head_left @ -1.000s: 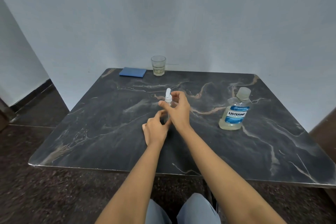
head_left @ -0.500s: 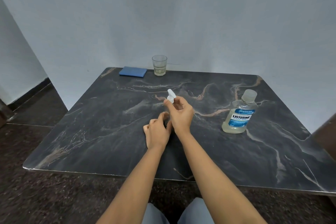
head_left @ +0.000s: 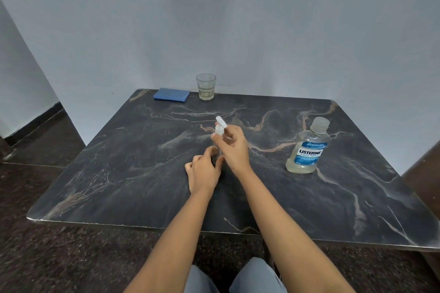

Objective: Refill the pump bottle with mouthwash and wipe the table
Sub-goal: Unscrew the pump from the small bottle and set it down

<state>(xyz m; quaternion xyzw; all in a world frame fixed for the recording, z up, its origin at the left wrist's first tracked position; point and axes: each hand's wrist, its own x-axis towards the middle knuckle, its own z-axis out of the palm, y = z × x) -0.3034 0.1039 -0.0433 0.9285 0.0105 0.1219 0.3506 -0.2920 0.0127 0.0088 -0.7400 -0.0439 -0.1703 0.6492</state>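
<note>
Dark marble with tan and white veins makes up the worktop (head_left: 119,173), which stands against a pale blue-grey wall. Near its middle is the pump bottle (head_left: 219,129), upright, its clear body hard to make out against the stone. My left hand (head_left: 203,171), a thin ring on one finger, curls thumb and fingers round its lower part. My right hand (head_left: 234,147) pinches the white collar just under the pump head, whose nozzle points away and to the left.

Well to the right, apart from both hands, the mouthwash bottle (head_left: 308,150) stands upright with its frosted cap on and pale liquid low inside. Its blue label reads "LISTERINE" and "COOL MINT"; the smaller print is too fine to read. At the far edge sits a clear glass (head_left: 206,87) with a little pale liquid at the bottom. Just left of it lies a folded blue cloth (head_left: 171,94). Nothing lies between my hands and these things. My grey-clad knees (head_left: 257,278) show below the near edge.
</note>
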